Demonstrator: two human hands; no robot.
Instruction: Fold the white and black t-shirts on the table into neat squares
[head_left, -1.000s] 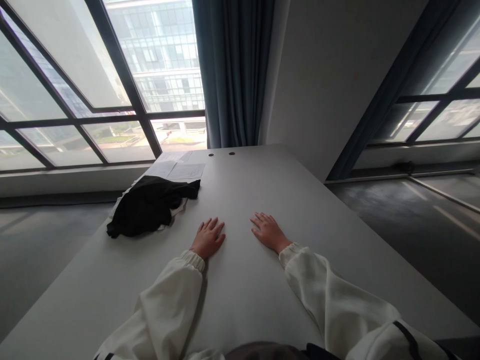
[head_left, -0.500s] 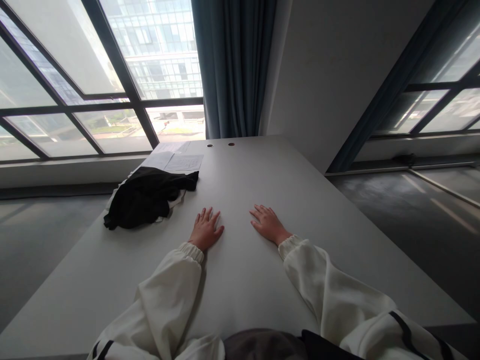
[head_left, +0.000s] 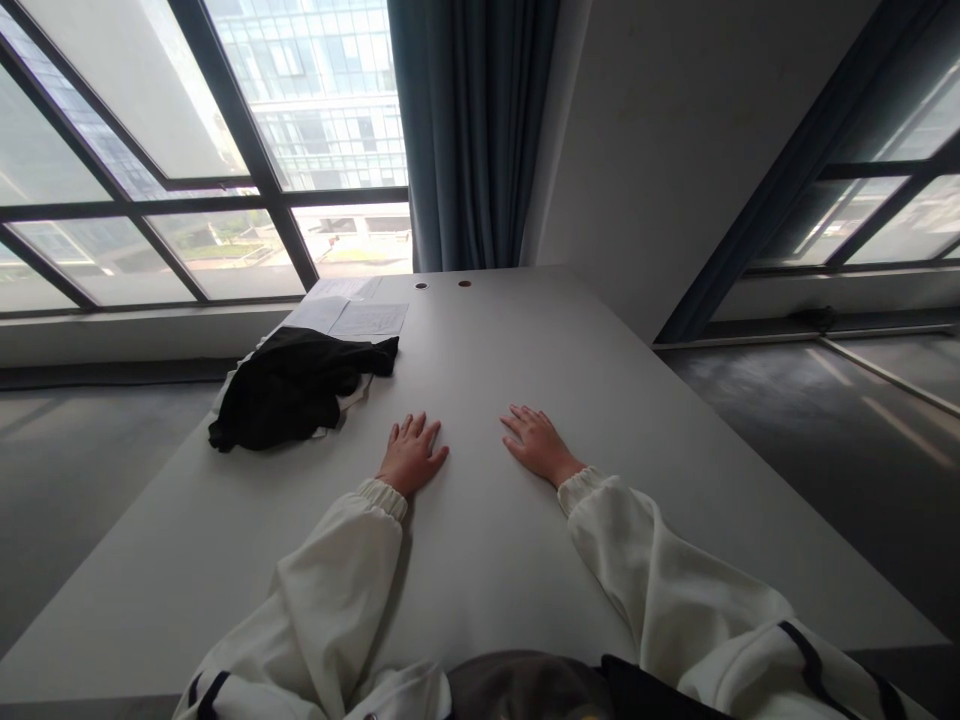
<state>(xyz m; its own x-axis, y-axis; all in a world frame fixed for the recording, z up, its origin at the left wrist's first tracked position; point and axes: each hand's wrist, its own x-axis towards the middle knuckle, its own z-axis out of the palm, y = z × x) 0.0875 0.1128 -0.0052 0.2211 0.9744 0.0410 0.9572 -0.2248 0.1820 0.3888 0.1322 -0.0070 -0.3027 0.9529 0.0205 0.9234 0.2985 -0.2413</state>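
My left hand [head_left: 412, 455] lies palm down on the white table [head_left: 480, 560], its fingers spread and nothing in it. To its right, with a gap between them, my right hand [head_left: 538, 444] also rests flat on the tabletop, fingers apart and holding nothing. A crumpled black cloth [head_left: 289, 388] lies beyond and to the left of my left hand, not touched by it. Something pale shows from under the cloth's right edge. Printed paper sheets [head_left: 369, 319] lie just behind the cloth.
Two round holes, one on the left [head_left: 421, 286] and one on the right [head_left: 464, 284], are near the table's far edge. Behind stand a blue curtain [head_left: 472, 140], large windows on the left and a grey wall [head_left: 675, 130].
The view has shifted very slightly, so the windows and cloth sit a little higher in the picture. Both hands stay where they were on the table.
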